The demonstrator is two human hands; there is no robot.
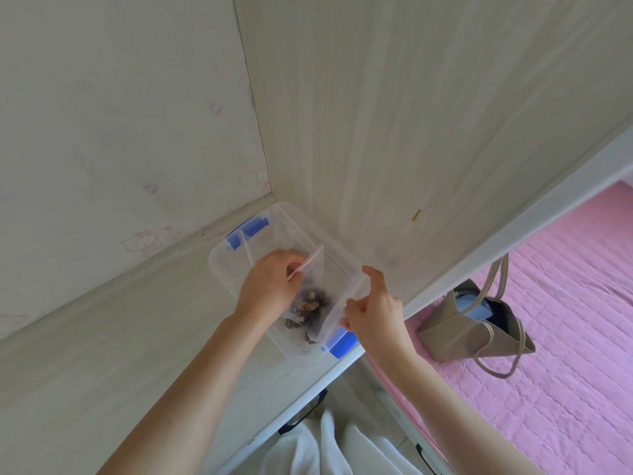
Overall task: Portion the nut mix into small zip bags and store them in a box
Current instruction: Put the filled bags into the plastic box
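A clear plastic box with blue latches stands in the desk's far right corner. My left hand pinches the red-striped top of a small zip bag that holds a brown nut mix, inside the box. My right hand grips another clear zip bag by its edge at the box's right rim. More nuts lie at the near end of the box, under the bags.
The pale wood desk meets a wall on the left and a tall wood panel on the right. A beige handbag lies on the pink bedding beyond the desk's right edge.
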